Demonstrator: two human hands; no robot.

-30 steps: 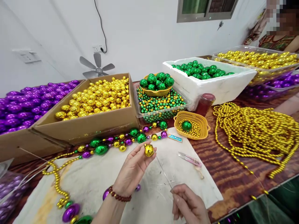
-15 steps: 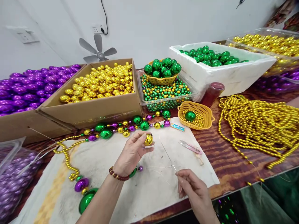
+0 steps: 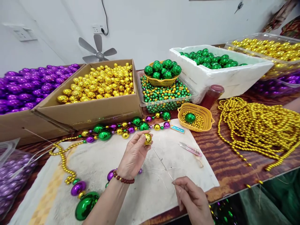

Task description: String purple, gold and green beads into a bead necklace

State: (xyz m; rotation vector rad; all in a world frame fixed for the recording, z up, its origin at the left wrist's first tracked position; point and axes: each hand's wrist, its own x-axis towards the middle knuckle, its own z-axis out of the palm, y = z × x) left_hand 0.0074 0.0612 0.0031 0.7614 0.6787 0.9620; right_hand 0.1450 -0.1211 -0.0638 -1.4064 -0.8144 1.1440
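Between the thumb and fingers of my left hand (image 3: 134, 153) is a shiny gold bead (image 3: 147, 139). My right hand (image 3: 193, 198) pinches the lower end of a long thin needle (image 3: 164, 165). The needle slants up to the left, and its far tip is close to the gold bead; I cannot tell whether it has entered the hole. A pale thread lies on the white cloth (image 3: 150, 200) below. Around the cloth runs a bead garland with a big green bead (image 3: 87, 205), a purple bead (image 3: 78, 188) and smaller gold ones. Part of it is hidden behind my left wrist.
Pink thread snips (image 3: 191, 149) and a blue-labelled packet (image 3: 177, 129) lie on the cloth. Behind stand a yellow basket (image 3: 207, 118), a carton of gold beads (image 3: 93, 112), a foam box (image 3: 232, 78) and a red-lidded jar (image 3: 212, 96). Gold bead strands (image 3: 253, 131) are heaped at right.
The needle in my right hand has moved left and now reaches close to the gold bead. My left hand has closed more around the bead. The view has shifted slightly.
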